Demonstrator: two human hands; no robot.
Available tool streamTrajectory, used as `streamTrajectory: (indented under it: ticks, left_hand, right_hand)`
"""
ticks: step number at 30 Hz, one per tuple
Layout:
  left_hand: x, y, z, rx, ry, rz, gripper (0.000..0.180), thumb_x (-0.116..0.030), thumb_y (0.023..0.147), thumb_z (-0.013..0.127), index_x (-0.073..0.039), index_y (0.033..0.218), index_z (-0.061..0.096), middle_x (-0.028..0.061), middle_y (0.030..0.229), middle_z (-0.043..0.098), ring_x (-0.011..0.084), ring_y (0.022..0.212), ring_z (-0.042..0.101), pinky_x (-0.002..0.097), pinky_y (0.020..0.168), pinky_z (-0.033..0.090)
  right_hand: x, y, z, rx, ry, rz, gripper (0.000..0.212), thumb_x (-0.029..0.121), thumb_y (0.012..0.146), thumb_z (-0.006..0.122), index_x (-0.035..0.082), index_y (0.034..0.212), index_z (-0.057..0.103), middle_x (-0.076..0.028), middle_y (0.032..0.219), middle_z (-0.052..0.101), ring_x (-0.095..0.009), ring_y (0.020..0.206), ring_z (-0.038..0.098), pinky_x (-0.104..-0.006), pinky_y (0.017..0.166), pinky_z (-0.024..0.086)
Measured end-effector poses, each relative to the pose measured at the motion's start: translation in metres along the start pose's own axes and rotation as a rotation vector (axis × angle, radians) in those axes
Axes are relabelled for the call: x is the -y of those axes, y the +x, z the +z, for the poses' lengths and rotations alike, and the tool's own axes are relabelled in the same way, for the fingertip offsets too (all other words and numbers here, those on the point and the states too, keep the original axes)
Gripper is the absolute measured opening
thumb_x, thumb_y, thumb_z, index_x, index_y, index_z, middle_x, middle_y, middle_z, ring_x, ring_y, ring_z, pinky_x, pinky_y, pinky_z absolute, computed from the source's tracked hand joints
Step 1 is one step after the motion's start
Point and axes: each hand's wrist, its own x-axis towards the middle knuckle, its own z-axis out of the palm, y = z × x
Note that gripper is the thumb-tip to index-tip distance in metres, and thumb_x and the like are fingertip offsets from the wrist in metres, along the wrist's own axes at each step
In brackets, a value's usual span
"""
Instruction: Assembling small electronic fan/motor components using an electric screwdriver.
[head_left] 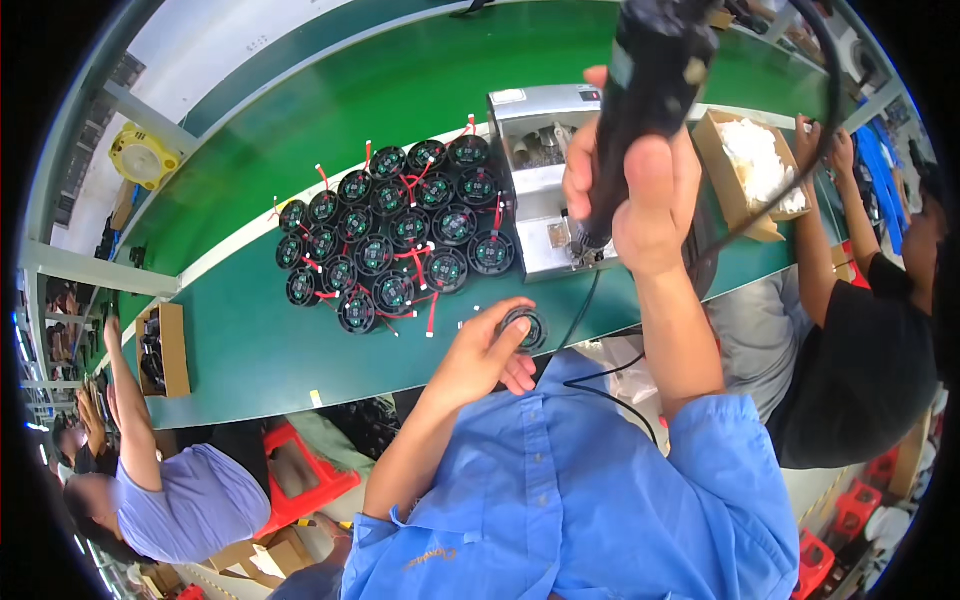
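Observation:
My right hand [655,205] is wrapped round a black electric screwdriver [650,85], held upright with its lower end at the front of a metal screw feeder [540,195]. Whether the bit touches a screw is too small to tell. Over the near edge of the table, my left hand [472,358] grips a small black round housing [524,330] between thumb and fingers. Left of the feeder lie several black round housings [410,229] in rows, with green circuit boards and red-and-white wires.
A cardboard box of white parts [752,165] stands right of the feeder, near a co-worker in black [860,370]. Far left are a box of dark parts [172,350] and a co-worker in lavender [205,500]. The screwdriver's black cable [832,95] arcs on the right.

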Motion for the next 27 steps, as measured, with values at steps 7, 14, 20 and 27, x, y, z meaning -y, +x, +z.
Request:
streamTrajectory:
  ticks: [7, 14, 20, 27]
  left_hand:
    - [0.005, 0.009, -0.001, 0.048, -0.115, 0.015, 0.039, -0.024, 0.099, 0.043, -0.003, 0.132, 0.038, 0.0148, 0.075, 0.061, 0.0205, 0.059, 0.065, 0.0298, 0.052, 0.056]
    - [0.003, 0.006, 0.000, 0.103, -0.140, 0.019, 0.040, -0.020, 0.099, 0.041, -0.003, 0.135, 0.034, 0.0137, 0.074, 0.061, 0.0202, 0.061, 0.065, 0.0305, 0.054, 0.056]
    - [0.003, 0.009, -0.001, 0.099, -0.151, 0.007, 0.038, -0.019, 0.098, 0.041, -0.003, 0.133, 0.037, 0.0128, 0.072, 0.061, 0.0194, 0.059, 0.065, 0.0300, 0.052, 0.057]
    - [0.001, 0.009, 0.000, 0.079, -0.160, -0.007, 0.038, -0.018, 0.098, 0.042, -0.002, 0.132, 0.038, 0.0135, 0.072, 0.061, 0.0195, 0.058, 0.065, 0.0298, 0.051, 0.056]
  right_hand:
    - [0.012, -0.041, -0.005, -0.028, 0.440, 0.157, 0.086, 0.068, 0.083, 0.045, 0.006, 0.138, 0.023, -0.008, 0.070, 0.048, -0.019, 0.051, 0.051, -0.0302, 0.049, 0.045]
    - [0.009, -0.064, 0.010, 0.116, 0.422, -0.043, 0.092, 0.074, 0.081, 0.040, 0.009, 0.141, 0.015, -0.008, 0.075, 0.048, -0.019, 0.055, 0.051, -0.0334, 0.050, 0.046]
    - [0.001, -0.066, 0.014, 0.129, 0.391, -0.043, 0.093, 0.074, 0.080, 0.041, 0.009, 0.141, 0.014, -0.008, 0.077, 0.049, -0.018, 0.056, 0.051, -0.0323, 0.050, 0.046]
    - [-0.002, -0.065, 0.015, 0.132, 0.401, -0.039, 0.093, 0.073, 0.080, 0.044, 0.009, 0.141, 0.015, -0.009, 0.077, 0.049, -0.019, 0.057, 0.051, -0.0320, 0.050, 0.045]
